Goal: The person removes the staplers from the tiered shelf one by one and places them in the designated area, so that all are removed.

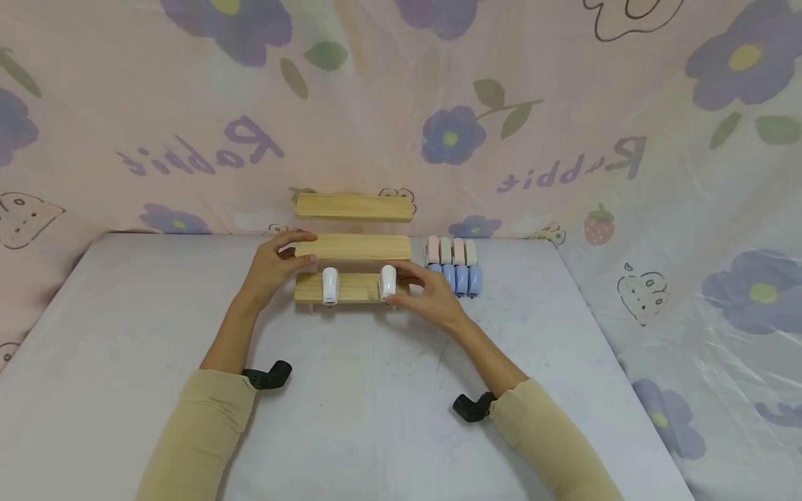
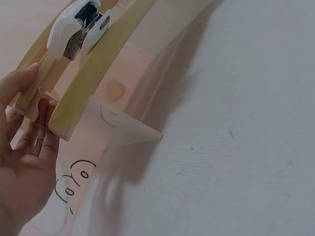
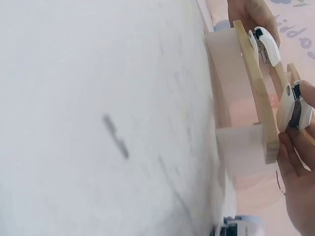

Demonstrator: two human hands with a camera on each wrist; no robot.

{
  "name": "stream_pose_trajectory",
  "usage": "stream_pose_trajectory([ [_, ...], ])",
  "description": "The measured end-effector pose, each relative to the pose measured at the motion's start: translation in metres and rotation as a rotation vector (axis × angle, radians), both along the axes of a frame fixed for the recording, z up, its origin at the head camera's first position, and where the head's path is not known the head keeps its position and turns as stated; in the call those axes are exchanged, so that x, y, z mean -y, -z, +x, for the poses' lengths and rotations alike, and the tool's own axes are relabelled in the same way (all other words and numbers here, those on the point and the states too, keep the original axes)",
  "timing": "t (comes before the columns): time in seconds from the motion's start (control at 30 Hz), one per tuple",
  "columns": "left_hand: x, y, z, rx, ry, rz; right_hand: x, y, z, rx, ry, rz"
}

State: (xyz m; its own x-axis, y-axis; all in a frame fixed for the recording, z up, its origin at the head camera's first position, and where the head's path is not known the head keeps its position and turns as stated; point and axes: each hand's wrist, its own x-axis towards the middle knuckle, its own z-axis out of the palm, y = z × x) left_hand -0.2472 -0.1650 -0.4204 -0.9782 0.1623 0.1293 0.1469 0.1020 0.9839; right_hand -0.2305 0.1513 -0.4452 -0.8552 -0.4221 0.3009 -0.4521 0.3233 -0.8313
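A tiered rack has three wooden boards, the bottom board (image 1: 357,287), middle board (image 1: 363,247) and top board (image 1: 354,207), on clear supports. My left hand (image 1: 268,268) grips the left end of the middle board, its thumb on one face in the left wrist view. A white mini stapler (image 1: 330,285) stands on the left part of the bottom board. With thumb and fingers, my right hand (image 1: 434,296) pinches a second white stapler (image 1: 388,282) at that board's right part. Whether this one rests fully on the board, I cannot tell.
Right of the rack, several blue staplers (image 1: 461,280) form a front row. Behind them stand several pink and pale green staplers (image 1: 459,250). A patterned curtain (image 1: 376,104) hangs behind the white table (image 1: 351,417).
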Motion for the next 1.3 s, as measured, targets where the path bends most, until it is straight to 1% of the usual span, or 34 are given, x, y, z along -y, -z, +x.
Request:
stream_pose_trajectory([
  [0.13,0.0,0.001,0.0,0.003,0.006,0.005,-0.009,0.001,0.002,-0.008,0.011,0.008],
  [0.4,0.0,-0.001,0.002,0.0,0.002,0.013,-0.025,-0.002,0.004,-0.029,0.032,0.027],
  [0.63,0.0,-0.001,0.002,-0.01,0.002,0.007,-0.037,-0.001,0.007,0.009,0.058,0.033],
  [0.87,-0.001,0.002,0.001,-0.005,0.0,0.015,-0.053,-0.002,0.011,0.001,0.098,0.075],
  [1.07,0.001,0.003,0.0,-0.013,0.003,0.013,-0.066,-0.002,0.016,0.034,0.131,0.057],
  [1.17,0.002,0.004,0.0,-0.01,0.004,0.02,-0.072,-0.002,0.016,0.04,0.125,0.044],
  [1.23,0.002,0.004,0.0,-0.016,0.008,0.021,-0.074,-0.002,0.018,0.038,0.126,0.056],
  [1.3,0.001,0.004,0.001,-0.019,0.012,0.023,-0.075,-0.006,0.021,0.039,0.13,0.074],
])
